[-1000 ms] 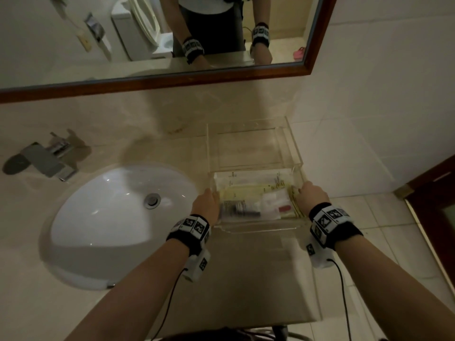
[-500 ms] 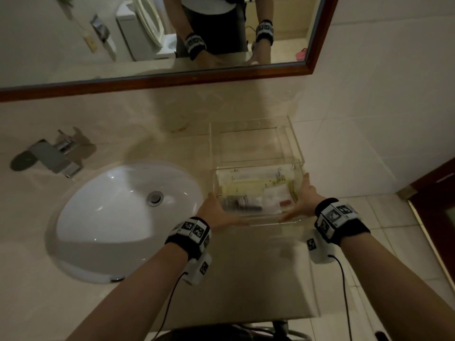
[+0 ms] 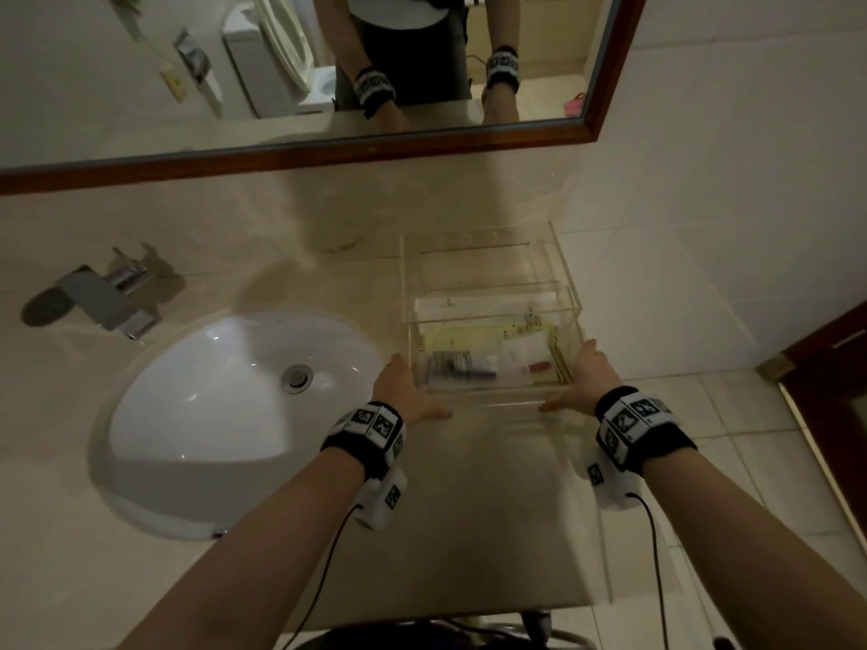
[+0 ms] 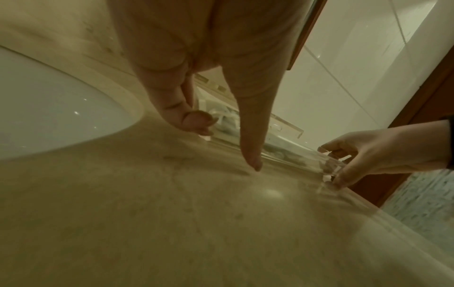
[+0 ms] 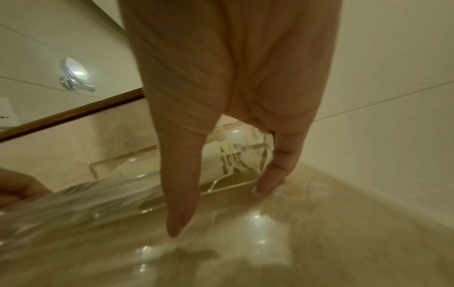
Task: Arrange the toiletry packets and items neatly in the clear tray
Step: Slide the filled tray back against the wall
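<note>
A clear tray [image 3: 492,397] stands on the beige counter to the right of the sink. It holds yellow packets [image 3: 469,342], a dark tube [image 3: 457,365], a white sachet with a red item [image 3: 525,361] and a white box [image 3: 469,308] at the back. My left hand [image 3: 408,391] is at the near left corner, its thumb [image 4: 248,136] straight along the front wall. My right hand [image 3: 579,380] mirrors it at the near right corner, with thumb [image 5: 181,194] and a finger straight beside the tray [image 5: 123,165]. Neither hand lifts anything.
A white oval sink [image 3: 225,405] lies left of the tray, with a chrome tap [image 3: 108,302] behind it. The wood-framed mirror [image 3: 328,152] hangs above. The counter's right edge [image 3: 596,532] drops to the tiled floor, and a dark wooden door [image 3: 835,391] stands at the far right.
Both hands have let go of the tray's sides and spread out at its near corners, thumbs now along the front wall. The tray sits slightly farther back toward the wall.
</note>
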A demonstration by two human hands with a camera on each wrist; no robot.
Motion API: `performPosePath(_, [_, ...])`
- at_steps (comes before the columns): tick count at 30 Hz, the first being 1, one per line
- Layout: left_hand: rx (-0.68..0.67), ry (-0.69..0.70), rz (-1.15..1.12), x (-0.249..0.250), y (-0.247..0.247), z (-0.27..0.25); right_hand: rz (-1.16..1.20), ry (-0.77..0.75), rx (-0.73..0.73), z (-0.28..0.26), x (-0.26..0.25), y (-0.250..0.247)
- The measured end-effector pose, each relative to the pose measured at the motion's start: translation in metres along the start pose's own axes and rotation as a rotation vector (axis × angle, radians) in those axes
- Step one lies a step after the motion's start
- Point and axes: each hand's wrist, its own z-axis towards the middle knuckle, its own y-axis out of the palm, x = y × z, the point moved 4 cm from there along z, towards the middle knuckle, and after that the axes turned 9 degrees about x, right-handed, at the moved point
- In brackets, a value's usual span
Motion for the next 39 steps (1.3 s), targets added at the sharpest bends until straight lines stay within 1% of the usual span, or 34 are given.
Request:
performPosePath(2, [0.024,-0.015,-0.012,0.002,-0.005,0.006,0.033,-0.004,0.029,0.003,-0.005,-0.003])
performPosePath(6, [0.023,-0.025,0.008,0.005,-0.009,0.015,0.057,0.0,0.051,0.013,-0.009,-0.005])
performPosePath(10, [0.079,-0.032,-0.057,0.008,-0.009,0.02,0.081,0.0,0.137,0.024,-0.009,-0.015])
performPosePath(14, [0.106,-0.066,-0.058,0.011,-0.01,0.027,0.051,-0.02,0.115,0.035,-0.018,-0.02])
performPosePath(17, [0.122,-0.118,-0.082,0.014,-0.012,0.033,0.055,-0.031,0.15,0.039,-0.025,-0.024])
performPosePath(20, [0.14,-0.185,-0.117,0.018,-0.015,0.04,0.057,0.028,0.184,0.043,-0.028,-0.026])
performPosePath(24, [0.156,-0.23,-0.098,0.026,-0.019,0.05,0.092,0.122,0.177,0.054,-0.031,-0.023])
performPosePath(27, [0.166,-0.261,-0.101,0.029,-0.021,0.056,0.105,0.139,0.192,0.061,-0.033,-0.021])
performPosePath(35, [0.138,-0.332,-0.083,0.028,-0.02,0.067,0.115,0.15,0.235,0.073,-0.041,-0.013])
performPosePath(39, [0.127,-0.32,-0.087,0.027,-0.019,0.071,0.148,0.175,0.243,0.076,-0.038,-0.01])
